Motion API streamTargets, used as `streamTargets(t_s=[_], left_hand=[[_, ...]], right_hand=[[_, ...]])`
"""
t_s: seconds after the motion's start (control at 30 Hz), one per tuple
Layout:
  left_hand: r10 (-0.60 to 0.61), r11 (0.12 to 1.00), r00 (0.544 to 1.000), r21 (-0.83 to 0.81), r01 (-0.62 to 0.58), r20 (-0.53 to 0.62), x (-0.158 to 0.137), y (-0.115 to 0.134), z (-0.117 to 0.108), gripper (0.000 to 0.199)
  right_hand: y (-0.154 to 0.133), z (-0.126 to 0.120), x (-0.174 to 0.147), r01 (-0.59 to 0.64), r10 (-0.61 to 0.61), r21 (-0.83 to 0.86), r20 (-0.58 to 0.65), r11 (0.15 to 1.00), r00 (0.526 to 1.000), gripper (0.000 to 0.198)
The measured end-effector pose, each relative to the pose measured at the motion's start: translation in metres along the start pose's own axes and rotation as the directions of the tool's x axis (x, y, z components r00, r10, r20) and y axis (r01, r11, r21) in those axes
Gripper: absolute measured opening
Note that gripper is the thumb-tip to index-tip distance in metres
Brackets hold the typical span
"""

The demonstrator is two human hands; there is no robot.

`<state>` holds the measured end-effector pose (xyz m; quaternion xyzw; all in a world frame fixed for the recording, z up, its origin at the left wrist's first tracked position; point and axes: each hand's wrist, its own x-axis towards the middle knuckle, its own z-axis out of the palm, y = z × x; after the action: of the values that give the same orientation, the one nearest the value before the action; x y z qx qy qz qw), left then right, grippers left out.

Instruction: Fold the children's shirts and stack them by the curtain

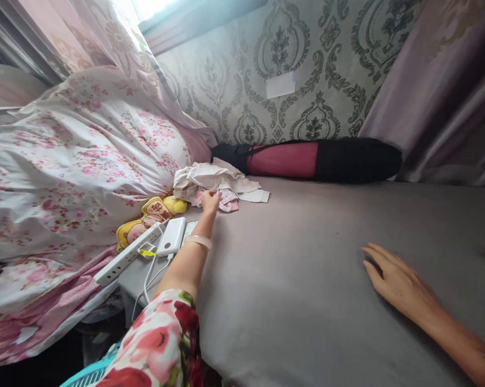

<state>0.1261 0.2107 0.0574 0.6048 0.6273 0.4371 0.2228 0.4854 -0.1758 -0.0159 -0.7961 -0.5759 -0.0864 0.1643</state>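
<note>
At the far edge of the grey bed surface, my left hand (211, 200) reaches into a small heap of white and pink clothes (226, 180). Its fingers are curled closed at the near side of the heap, on what looks like a pink-patterned garment (228, 201); the fingertips are partly hidden. A pale bangle (198, 241) circles the left wrist. My right hand (393, 277) hovers over or rests on the grey sheet (291, 269) at the right, with fingers and thumb apart and nothing held.
Beside my left forearm lie a white power bank (172, 236), a phone (190, 228), a power strip (127, 255) with cables, and a yellow plush toy (135, 231). A black and red long bag (283, 160) lies along the wall. Floral bedding (85, 150) rises at left.
</note>
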Motion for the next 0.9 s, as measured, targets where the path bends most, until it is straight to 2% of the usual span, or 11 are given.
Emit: streamTargets(t_s=[0.13, 0.2, 0.3, 0.4, 0.47, 0.6, 0.77, 0.9], left_hand=[[0.014, 0.995, 0.995, 0.101, -0.003, -0.103, 0.032, 0.004, -0.029, 0.036], [0.083, 0.976, 0.985, 0.212, -0.05, -0.15, 0.042, 0.006, -0.04, 0.041], [0.234, 0.904, 0.953, 0.405, -0.14, -0.191, 0.052, 0.007, -0.05, 0.044], [0.337, 0.828, 0.931, 0.515, -0.221, -0.142, 0.06, 0.009, -0.056, 0.047], [0.362, 0.788, 0.927, 0.564, -0.248, -0.098, 0.065, 0.009, -0.059, 0.048], [0.357, 0.742, 0.933, 0.619, -0.258, -0.038, 0.075, 0.008, -0.063, 0.043], [0.326, 0.71, 0.945, 0.655, -0.26, 0.021, 0.086, 0.012, -0.061, 0.024], [0.298, 0.682, 0.951, 0.68, -0.27, 0.079, 0.093, 0.023, -0.059, 0.028]], right_hand=[[-0.013, 0.006, -0.005, 0.017, -0.016, 0.014, -0.036, 1.0, 0.999, 0.054], [-0.013, 0.01, -0.007, 0.006, -0.006, 0.004, -0.044, 1.0, 0.999, 0.054], [-0.012, 0.016, -0.01, -0.01, 0.009, -0.019, -0.05, 1.0, 0.999, 0.054], [-0.012, 0.021, -0.012, -0.005, 0.002, -0.034, -0.082, 0.999, 0.997, 0.053], [-0.013, 0.022, -0.012, -0.004, 0.0, -0.04, -0.101, 0.999, 0.995, 0.052], [-0.018, 0.021, -0.012, -0.023, 0.016, -0.062, -0.116, 0.998, 0.993, 0.051], [-0.022, 0.018, -0.012, -0.022, 0.013, -0.082, -0.116, 0.996, 0.993, 0.048], [-0.021, 0.017, -0.013, -0.02, 0.009, -0.085, -0.126, 0.996, 0.992, 0.046]])
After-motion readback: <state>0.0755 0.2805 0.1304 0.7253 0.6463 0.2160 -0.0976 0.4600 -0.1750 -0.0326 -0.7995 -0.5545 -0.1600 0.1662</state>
